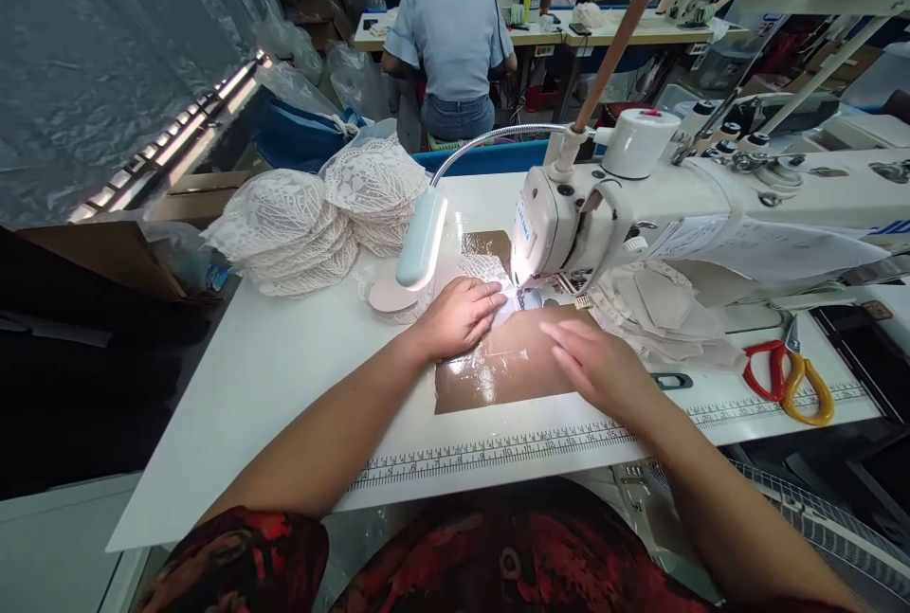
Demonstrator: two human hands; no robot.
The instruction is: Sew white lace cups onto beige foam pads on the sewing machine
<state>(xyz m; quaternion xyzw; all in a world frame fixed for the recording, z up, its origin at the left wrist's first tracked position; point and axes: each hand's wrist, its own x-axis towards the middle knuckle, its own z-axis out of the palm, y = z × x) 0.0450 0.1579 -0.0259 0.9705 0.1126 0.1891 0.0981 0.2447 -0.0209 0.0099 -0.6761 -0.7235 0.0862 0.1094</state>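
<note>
So the left hand is lying palm-down on a white lace piece, which is sitting right by the needle of the white sewing machine. Its fingers are stretching out nearly straight, pressing rather than pinching. The right hand is opening loosely over the shiny brown sheet, fingers extending and gripping nothing; I can't tell if they're touching it.

Container-wise, an open cardboard box is standing by the left edge of the table, with a clear plastic bag bunching up at its opening. Can't really make out what's inside. Behind the table, more clear bags are slumping near a blue bag.

Two stacks of lace cups are sitting loose on the table, left of the lamp head. Right of the needle, a pile of pale fabric pieces is spreading out, and red-and-yellow scissors are lying farther right.
</note>
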